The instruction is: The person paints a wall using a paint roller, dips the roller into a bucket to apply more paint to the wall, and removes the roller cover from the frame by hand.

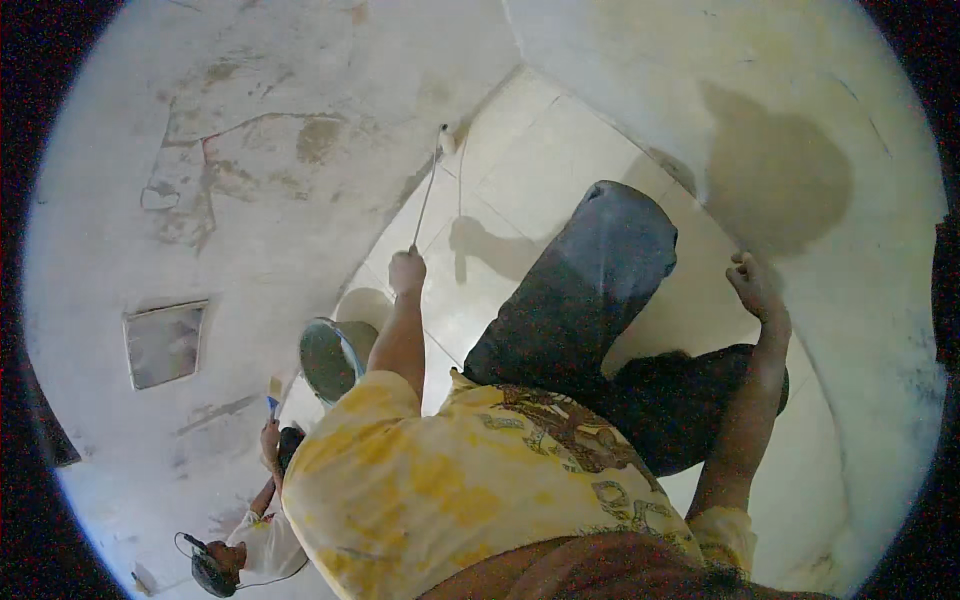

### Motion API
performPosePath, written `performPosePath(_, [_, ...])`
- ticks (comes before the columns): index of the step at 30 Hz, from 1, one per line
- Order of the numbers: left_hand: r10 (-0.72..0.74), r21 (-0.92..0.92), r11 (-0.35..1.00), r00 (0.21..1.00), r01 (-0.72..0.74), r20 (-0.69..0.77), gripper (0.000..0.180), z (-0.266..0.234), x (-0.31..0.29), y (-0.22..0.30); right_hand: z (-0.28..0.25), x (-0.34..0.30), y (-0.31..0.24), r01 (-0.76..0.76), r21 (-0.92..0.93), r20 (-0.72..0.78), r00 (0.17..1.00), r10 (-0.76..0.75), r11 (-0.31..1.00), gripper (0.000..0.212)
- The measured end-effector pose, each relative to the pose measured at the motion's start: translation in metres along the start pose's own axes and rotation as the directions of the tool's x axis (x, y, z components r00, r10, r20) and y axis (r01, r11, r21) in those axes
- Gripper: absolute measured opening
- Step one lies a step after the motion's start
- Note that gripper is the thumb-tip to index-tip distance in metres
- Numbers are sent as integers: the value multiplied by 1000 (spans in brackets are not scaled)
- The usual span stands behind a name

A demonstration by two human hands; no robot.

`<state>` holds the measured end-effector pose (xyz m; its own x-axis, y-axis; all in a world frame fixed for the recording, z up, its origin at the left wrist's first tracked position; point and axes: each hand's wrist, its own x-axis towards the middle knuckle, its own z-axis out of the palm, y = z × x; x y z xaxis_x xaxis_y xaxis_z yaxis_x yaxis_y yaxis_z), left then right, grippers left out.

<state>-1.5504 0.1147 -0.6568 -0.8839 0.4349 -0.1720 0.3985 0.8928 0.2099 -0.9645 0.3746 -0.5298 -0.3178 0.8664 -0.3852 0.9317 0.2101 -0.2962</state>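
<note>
Evidently the left hand [406, 271] has its grip closed round the thin rod of a roller [447, 142], whose head is low beside the left wall [260, 265], near the tiled floor [510, 185]; the right hand [757, 288] has curled fingers, contents impossible to tell. A loose wrist could smear the tiles, and the forearm [402, 335], so near the bucket [357, 338], might knock it over

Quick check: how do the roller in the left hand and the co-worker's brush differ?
Shape: the roller sits at the end of a long thin rod; the brush looks short and flat.
Colour: the roller is whitish; the brush shows blue below tan bristles.
Holder: the left hand grips the roller's rod, the co-worker's hand the brush.
Shared: both are hand-held tools.
</note>
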Motion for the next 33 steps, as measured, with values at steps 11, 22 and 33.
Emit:
performPosePath(11, [107,-324,944,987,-62,122,45,24,66,94,10,11,5,39,-4,-17,999,-39,999,36])
performPosePath(22, [396,-925,367,883,100,252,19,-87,-10,176,26,16,5,12,251,34,999,-21,968,41])
performPosePath(33, [298,-738,670,881,81,367,23,-10,-71,114,6,2,-4,78,81,-48,996,-75,994,42])
